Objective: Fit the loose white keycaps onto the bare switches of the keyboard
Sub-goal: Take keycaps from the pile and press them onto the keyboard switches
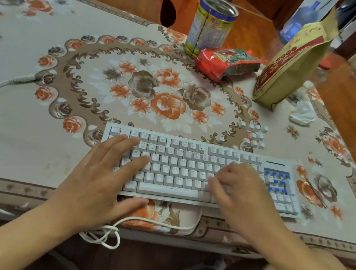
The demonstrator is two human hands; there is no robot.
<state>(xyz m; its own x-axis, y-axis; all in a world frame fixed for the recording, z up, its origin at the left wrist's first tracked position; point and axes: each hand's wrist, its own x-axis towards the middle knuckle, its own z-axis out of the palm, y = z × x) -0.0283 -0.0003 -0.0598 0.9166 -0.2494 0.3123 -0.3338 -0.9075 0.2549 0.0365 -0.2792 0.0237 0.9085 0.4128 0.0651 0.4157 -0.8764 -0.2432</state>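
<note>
Floral tablecloth (28,144) on a table, set with a white keyboard (191,161) at its near edge.

Both hands were laid on the keys: the left hand (103,176) flat with fingers straight and spread, holding nothing; the right hand (239,188) was blurred, its fingers bent down onto the keys, and whether anything was gripped could not be told. Bare blue switches (277,182) were seen in the number pad at the right end. Loose white keycaps (254,136) were scattered on the cloth just beyond that end. A tin (211,26), a red packet (227,62) and a tan bag (291,64) were placed farther back.
</note>
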